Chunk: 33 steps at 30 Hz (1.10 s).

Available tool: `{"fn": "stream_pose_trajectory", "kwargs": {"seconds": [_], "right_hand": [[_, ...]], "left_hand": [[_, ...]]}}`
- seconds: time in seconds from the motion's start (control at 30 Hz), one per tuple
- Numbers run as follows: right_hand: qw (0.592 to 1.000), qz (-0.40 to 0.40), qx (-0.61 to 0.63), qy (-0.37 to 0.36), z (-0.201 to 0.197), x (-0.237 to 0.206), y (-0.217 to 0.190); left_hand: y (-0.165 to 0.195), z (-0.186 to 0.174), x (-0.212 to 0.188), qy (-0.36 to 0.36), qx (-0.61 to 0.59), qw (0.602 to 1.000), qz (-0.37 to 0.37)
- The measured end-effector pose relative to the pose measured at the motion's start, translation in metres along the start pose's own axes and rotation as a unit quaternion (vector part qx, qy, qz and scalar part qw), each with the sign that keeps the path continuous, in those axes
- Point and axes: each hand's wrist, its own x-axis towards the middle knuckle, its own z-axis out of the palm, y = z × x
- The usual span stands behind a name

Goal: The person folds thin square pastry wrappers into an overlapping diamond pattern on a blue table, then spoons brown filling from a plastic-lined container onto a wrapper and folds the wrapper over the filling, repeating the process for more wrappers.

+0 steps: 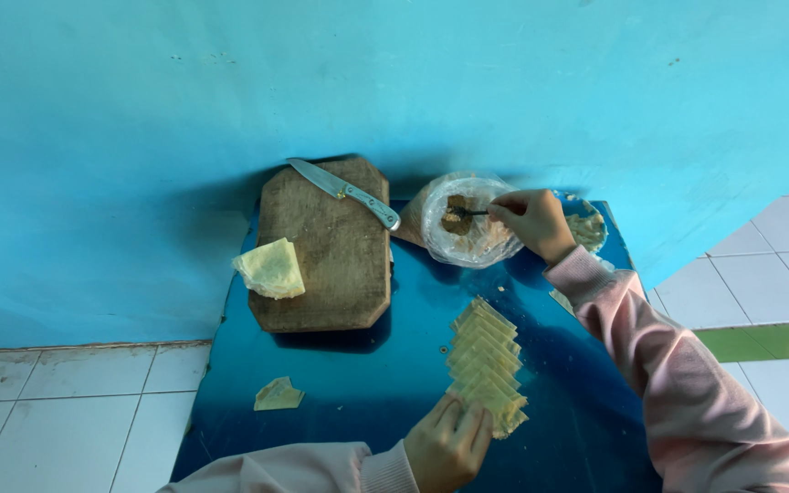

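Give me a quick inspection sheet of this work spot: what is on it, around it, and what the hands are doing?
Surface: glossy blue table, crumbs near the bag.
Job's things: overlapping row of wrappers; filling in a clear bag; small utensil dipped in it.
Clutter: wooden board with knife and wrapper stack; folded wrapper near the table edge.
Hands: left hand rests on the row's near end; right hand holds the utensil.
Cables: nothing seen.
Surroundings: blue wall; white tiled floor.

Knife (pixel 344 191) on cutting board (pixel 326 265); bowl (pixel 468 224) right of board; wrapper row (pixel 488 361) in front of bowl.
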Motion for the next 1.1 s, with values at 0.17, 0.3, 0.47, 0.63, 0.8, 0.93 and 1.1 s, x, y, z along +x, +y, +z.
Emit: {"fn": "stream_pose_trajectory", "kwargs": {"seconds": [0.17,0.3,0.47,0.63,0.8,0.93,1.1], "right_hand": [[0.998,0.015,0.063,0.0,-0.012,-0.014,0.018],[0.993,0.049,0.103,-0.008,-0.031,-0.039,0.028],[0.983,0.097,0.149,-0.044,-0.048,-0.099,0.032],[0.963,0.182,0.164,-0.116,-0.047,-0.175,0.029],[0.967,0.181,0.135,-0.118,-0.039,-0.229,0.018],[0.993,0.074,0.041,-0.087,-0.031,-0.248,0.006],[0.999,-0.032,0.026,-0.024,-0.026,-0.258,-0.003]], "left_hand": [[0.004,-0.006,-0.003,-0.008,0.02,0.999,-0.037],[0.009,-0.019,-0.001,-0.027,0.032,0.997,-0.06],[0.011,-0.04,0.012,-0.025,0.068,0.996,-0.042],[0.008,-0.051,0.019,-0.032,0.087,0.995,-0.04],[0.001,-0.048,0.023,-0.005,0.091,0.995,-0.047],[-0.004,-0.045,0.028,0.009,0.092,0.993,-0.072],[-0.004,-0.051,0.03,0.02,0.076,0.994,-0.076]]}}
